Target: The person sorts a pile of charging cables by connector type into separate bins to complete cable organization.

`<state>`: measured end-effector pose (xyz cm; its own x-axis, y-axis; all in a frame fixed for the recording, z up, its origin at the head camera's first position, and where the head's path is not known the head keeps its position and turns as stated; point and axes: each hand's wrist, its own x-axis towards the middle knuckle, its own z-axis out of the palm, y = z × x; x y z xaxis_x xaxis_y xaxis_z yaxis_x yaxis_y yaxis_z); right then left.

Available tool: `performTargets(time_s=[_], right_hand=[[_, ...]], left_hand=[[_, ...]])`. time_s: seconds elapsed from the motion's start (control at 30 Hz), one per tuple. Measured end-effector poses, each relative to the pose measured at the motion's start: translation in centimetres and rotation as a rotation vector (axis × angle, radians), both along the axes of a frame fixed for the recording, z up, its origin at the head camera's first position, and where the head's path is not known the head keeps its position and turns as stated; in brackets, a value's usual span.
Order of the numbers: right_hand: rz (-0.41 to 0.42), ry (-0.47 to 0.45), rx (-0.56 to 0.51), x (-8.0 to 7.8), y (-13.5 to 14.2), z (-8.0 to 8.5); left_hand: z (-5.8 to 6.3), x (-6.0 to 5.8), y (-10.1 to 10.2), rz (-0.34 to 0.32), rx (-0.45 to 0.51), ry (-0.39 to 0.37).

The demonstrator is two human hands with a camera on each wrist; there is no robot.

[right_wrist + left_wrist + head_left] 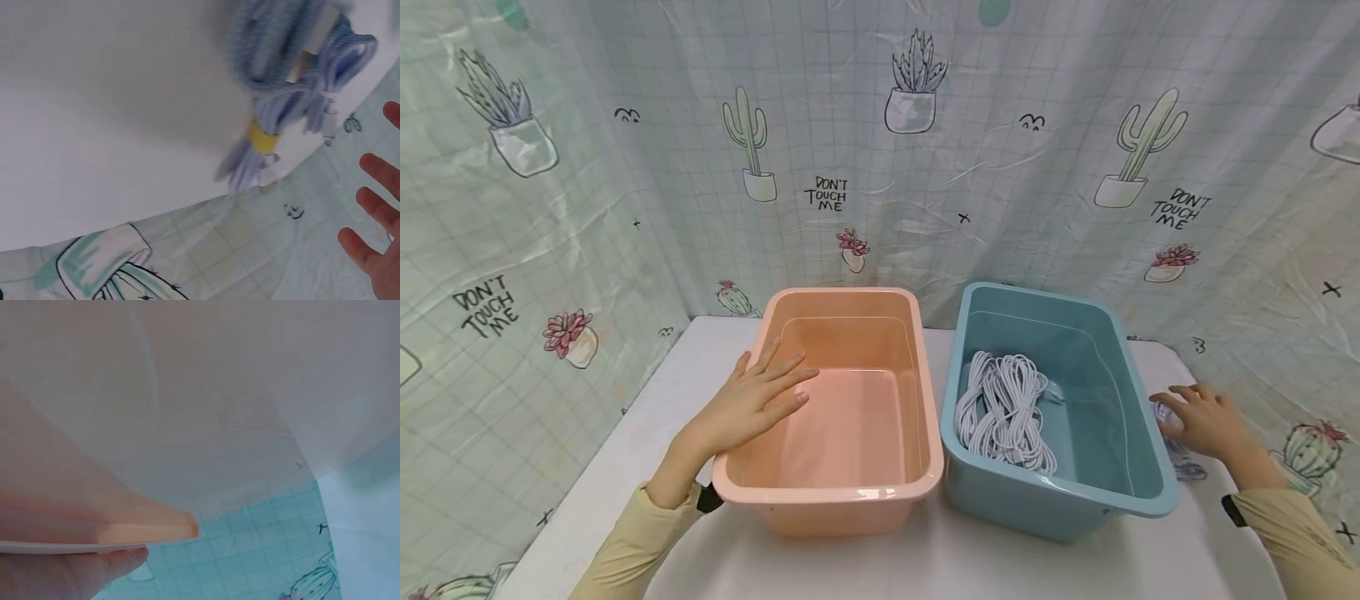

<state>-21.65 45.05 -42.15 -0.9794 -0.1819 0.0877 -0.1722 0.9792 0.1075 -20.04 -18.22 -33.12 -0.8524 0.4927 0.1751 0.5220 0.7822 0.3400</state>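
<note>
My left hand point(745, 408) rests over the left rim of an empty peach plastic bin point(850, 494), its fingers straight and spread. In the left wrist view a finger point(119, 565) lies against that bin's rim point(150, 534). To the right of the blue-grey bin point(1060, 492), my right hand point(1210, 425) hovers by light purple braided cables point(1187, 471), which it partly hides. The right wrist view shows those coiled cables point(269, 115), one tied with a yellow band, and my spread fingertips point(375, 203) apart from them.
Several coiled white cables point(1007, 412) lie in the left part of the blue-grey bin. Both bins stand side by side on a white table point(700, 367). A curtain point(865, 150) with printed cacti hangs behind and along both sides.
</note>
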Motion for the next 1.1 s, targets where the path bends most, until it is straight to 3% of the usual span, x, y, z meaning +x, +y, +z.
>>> performTargets(time_s=[0.6, 1.1], right_hand=[[-0.055, -0.108, 0.014, 0.0, 1.4, -2.5], [-0.104, -0.16, -0.039, -0.7, 1.5, -2.7]], left_hand=[[0.0, 0.0, 0.1, 0.002, 0.001, 0.007], [-0.1, -0.1, 0.1, -0.003, -0.002, 0.014]])
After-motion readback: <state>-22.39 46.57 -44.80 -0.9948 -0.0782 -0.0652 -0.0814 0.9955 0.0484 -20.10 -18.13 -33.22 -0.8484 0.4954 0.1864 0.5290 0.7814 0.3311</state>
